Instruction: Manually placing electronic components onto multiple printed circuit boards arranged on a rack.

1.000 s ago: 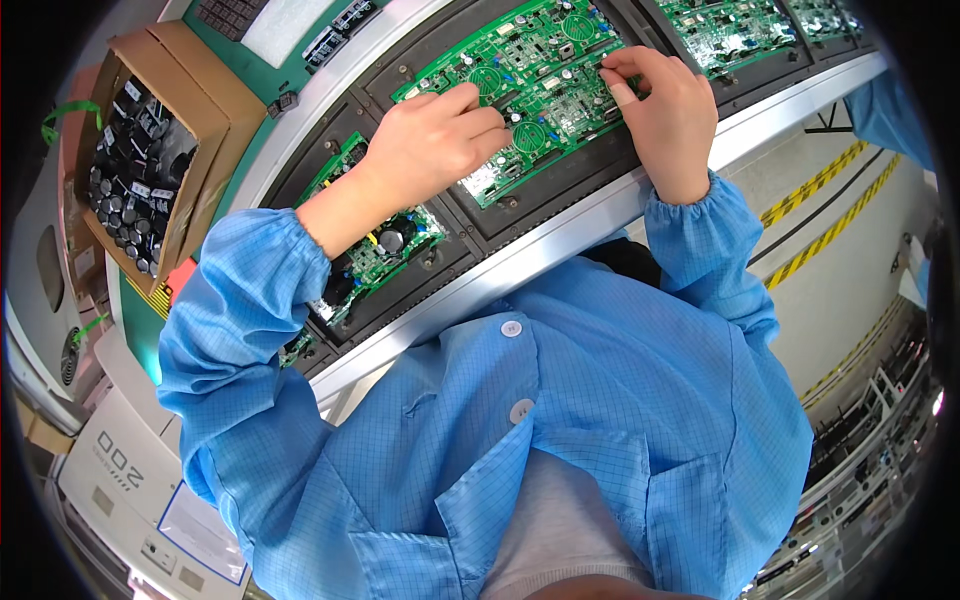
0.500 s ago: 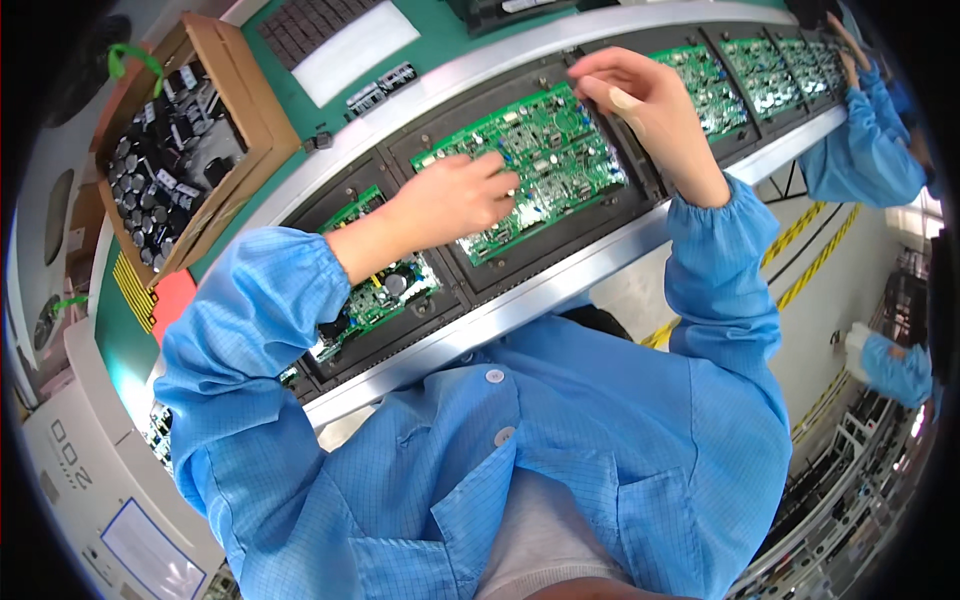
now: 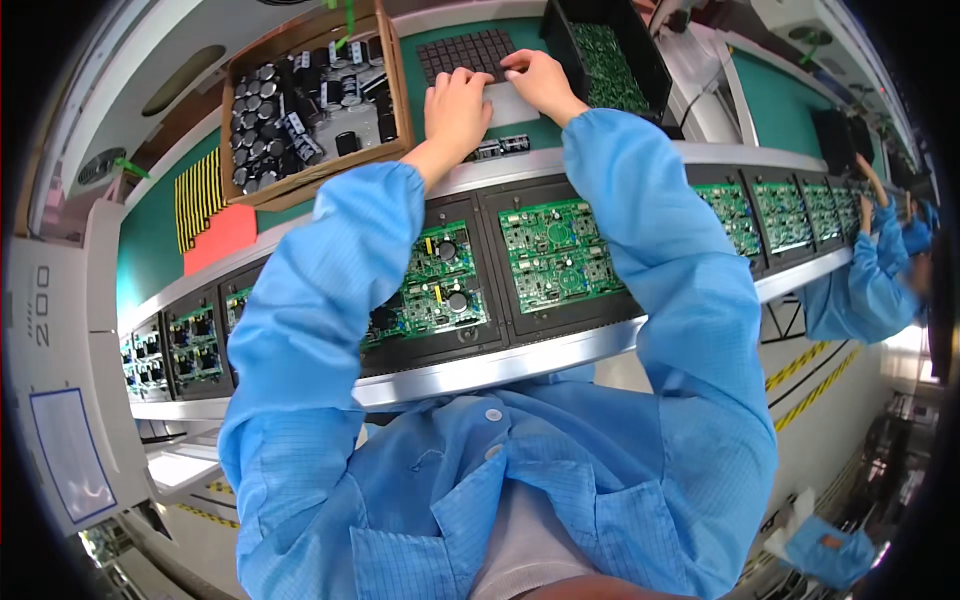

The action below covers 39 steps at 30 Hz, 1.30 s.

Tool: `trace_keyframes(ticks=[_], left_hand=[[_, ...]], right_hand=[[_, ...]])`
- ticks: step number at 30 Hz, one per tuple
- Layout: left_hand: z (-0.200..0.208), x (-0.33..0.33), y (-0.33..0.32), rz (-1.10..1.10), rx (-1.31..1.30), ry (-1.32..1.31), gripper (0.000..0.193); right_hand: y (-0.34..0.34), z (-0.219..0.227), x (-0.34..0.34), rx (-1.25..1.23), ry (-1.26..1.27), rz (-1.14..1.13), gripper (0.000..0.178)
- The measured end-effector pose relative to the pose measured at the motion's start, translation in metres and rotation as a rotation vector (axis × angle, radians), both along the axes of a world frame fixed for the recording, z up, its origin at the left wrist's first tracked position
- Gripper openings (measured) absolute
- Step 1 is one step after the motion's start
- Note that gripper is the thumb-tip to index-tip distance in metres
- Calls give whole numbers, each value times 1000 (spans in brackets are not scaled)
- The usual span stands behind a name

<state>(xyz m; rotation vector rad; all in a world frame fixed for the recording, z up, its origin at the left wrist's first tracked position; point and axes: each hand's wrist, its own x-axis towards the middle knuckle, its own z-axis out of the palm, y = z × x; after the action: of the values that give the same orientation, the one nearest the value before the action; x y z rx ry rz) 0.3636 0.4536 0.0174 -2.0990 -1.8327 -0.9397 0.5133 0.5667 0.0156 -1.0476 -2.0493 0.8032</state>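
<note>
Under both hands: dark gridded tray (image 3: 462,52) on green bench (image 3: 150,250). Left hand (image 3: 457,107), right hand (image 3: 534,80) press pale flat card (image 3: 512,103), fingers spread, nothing clenched. Card likely light, thin, bendable; take by edges.

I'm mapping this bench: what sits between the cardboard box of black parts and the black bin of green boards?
In the head view, between the cardboard box and the black bin lie a dark gridded tray and both hands, left and right, on a pale sheet.

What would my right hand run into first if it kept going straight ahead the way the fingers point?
Probably the dark gridded tray: the right hand points up and leftward, fingertips at its lower right corner. Depth is unclear.
</note>
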Motion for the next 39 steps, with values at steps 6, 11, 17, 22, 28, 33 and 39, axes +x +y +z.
trace_keyframes(ticks=[6,11,17,22,28,33,39], left_hand=[[-18,1,36,132,72,135,36],[-23,2,46,140,116,181,28],[-14,-4,48,-8,118,-33,23],[13,19,24,-215,86,-442,28],[27,56,-49,-394,-542,-427,30],[5,74,-70,-529,-721,-294,33],[-1,87,-73,-581,-587,-131,25]], right_hand=[[5,-9,7,466,-241,33,35],[-1,-2,10,476,-232,91,31],[-30,36,36,273,49,57,30],[-106,79,138,-553,269,307,36],[-144,44,223,-711,94,136,34],[-147,15,241,-9,-368,54,31],[-140,13,235,78,-424,186,30]])
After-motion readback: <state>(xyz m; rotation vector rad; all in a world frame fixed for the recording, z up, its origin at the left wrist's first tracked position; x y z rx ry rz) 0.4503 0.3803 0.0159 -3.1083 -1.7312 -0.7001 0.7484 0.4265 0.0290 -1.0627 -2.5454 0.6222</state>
